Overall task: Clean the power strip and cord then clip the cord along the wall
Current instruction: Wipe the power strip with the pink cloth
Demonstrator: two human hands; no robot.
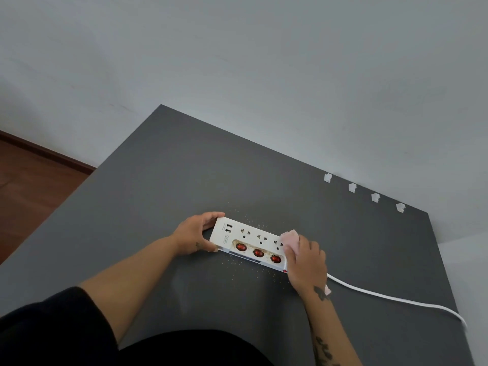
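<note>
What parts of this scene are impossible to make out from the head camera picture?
- The cord end of the power strip: covered by the right hand and its pink cloth.
- The cord: it drops over the table edge at the right, so its plug is unseen.
- The print beside the USB ports: too small to read.
- The four wall clips: too small to show their shape.
- The strip's left end: partly wrapped by the left hand.

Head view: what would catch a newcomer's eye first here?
The white power strip with three red switches lies mid-table, ringed by scattered crumbs. The left hand grips its USB end while the right hand presses a pink cloth on the other end. Four white clips line the wall behind the table's far edge.
</note>
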